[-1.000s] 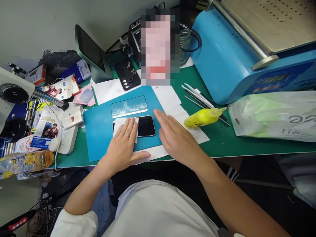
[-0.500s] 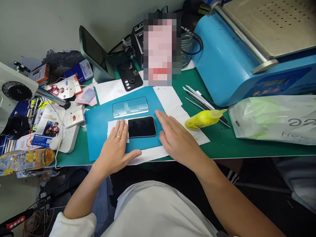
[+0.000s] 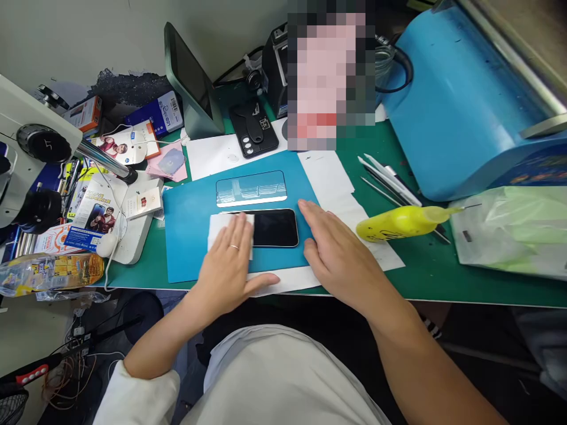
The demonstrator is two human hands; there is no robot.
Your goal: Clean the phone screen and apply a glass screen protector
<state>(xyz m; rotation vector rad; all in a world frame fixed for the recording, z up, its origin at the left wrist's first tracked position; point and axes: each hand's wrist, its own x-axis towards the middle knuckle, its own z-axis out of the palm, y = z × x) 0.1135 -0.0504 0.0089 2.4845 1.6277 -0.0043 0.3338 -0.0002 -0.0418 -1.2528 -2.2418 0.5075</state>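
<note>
A black smartphone (image 3: pixel 275 228) lies face up on a blue mat (image 3: pixel 188 236). My left hand (image 3: pixel 228 260) rests flat, fingers stretched out, on a white wipe (image 3: pixel 216 227) that covers the phone's left part. Beyond the phone lies a clear screen protector (image 3: pixel 251 189) with a dark border. My right hand (image 3: pixel 339 251) is held just right of the phone, its fingers extended and the thumb apart, with nothing in it. Whether its edge touches the mat I cannot tell. A yellow squeeze bottle (image 3: pixel 401 223) lies beyond the right hand, with a thin needle tip.
A blue machine (image 3: pixel 447 100) fills the back right, with a plastic bag (image 3: pixel 514 230) in front. Several tweezers and pens (image 3: pixel 387 177) lie near it. At the back are a black phone case (image 3: pixel 253 130) and a tilted screen (image 3: pixel 190 77). A microscope (image 3: pixel 44 141) stands left.
The view has shifted, so the bench items appear farther right. The left hand on the wipe has slid slightly along the phone to the right. The right hand keeps its pose beside it.
</note>
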